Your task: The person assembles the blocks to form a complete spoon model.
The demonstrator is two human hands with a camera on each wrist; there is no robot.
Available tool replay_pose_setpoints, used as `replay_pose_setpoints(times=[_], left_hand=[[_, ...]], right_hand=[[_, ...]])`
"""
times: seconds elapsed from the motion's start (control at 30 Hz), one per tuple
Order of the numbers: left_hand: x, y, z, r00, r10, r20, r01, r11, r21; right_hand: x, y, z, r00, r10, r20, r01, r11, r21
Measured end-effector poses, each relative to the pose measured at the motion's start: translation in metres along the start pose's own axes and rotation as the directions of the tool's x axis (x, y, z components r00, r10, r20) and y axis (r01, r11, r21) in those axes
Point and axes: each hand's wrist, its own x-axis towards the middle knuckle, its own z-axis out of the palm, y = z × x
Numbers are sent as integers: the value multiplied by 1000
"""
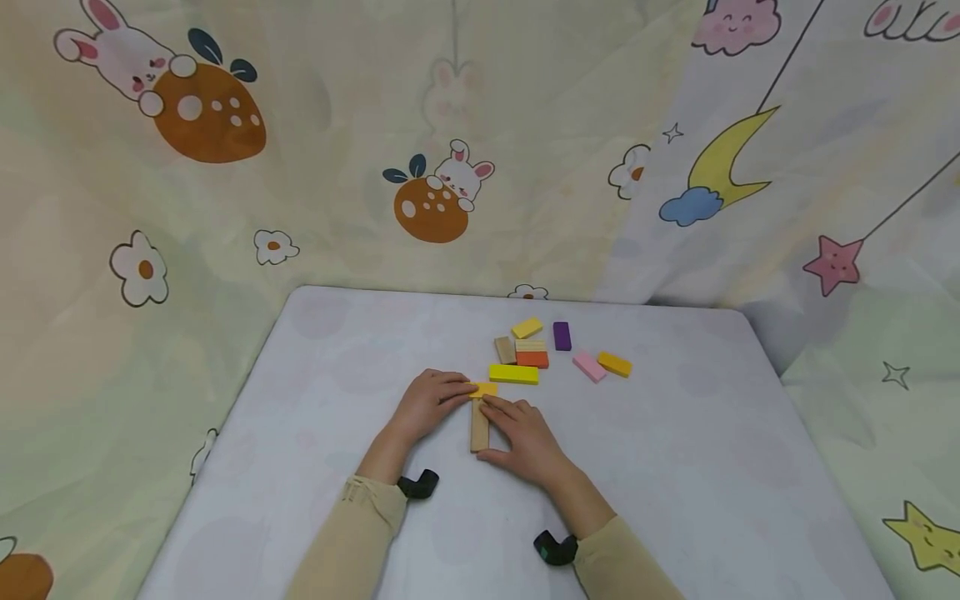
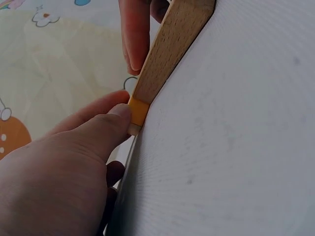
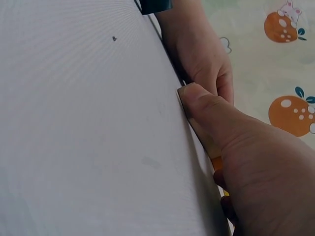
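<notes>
A plain wooden block (image 1: 479, 429) lies lengthwise on the white table, with a yellow-orange block (image 1: 487, 389) crosswise against its far end. My left hand (image 1: 431, 404) pinches the yellow-orange block from the left, thumb and forefinger on it in the left wrist view (image 2: 139, 112). From the right, my right hand (image 1: 528, 442) spans the plain block, its thumb at the near end and fingertips by the far end. The right wrist view shows that thumb (image 3: 202, 101) pressed on the block's end; the palm hides much of the rest.
Beyond my hands lie a bright yellow block (image 1: 513, 374), an orange-red block (image 1: 532, 359), a wooden block (image 1: 505, 350), another yellow block (image 1: 527, 327) and a purple block (image 1: 562, 336). Farther right are a pink block (image 1: 589, 367) and an amber block (image 1: 614, 364). Printed fabric (image 1: 337, 250) hangs behind the table.
</notes>
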Motion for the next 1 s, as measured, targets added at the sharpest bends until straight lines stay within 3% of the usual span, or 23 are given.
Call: replay_pose_setpoints(times=[0.37, 0.63, 0.77, 0.9, 1.0], left_hand=[[-1, 1, 4, 1000, -1, -19, 1, 1000, 3], [0, 2, 2, 999, 3, 34, -5, 998, 62], [0, 2, 2, 1000, 9, 23, -10, 998, 70], [-1, 3, 1, 1000, 20, 7, -20, 997, 77], [-1, 5, 1, 1000, 22, 9, -22, 997, 80]], right_hand=[[0, 1, 0, 1000, -4, 13, 3, 1000, 17], [-1, 0, 0, 1000, -14, 2, 14, 999, 35], [0, -1, -3, 1000, -3, 19, 2, 999, 54], [-4, 5, -11, 997, 67, 42, -73, 984, 162], [-9, 24, -20, 982, 184, 29, -185, 946, 265]])
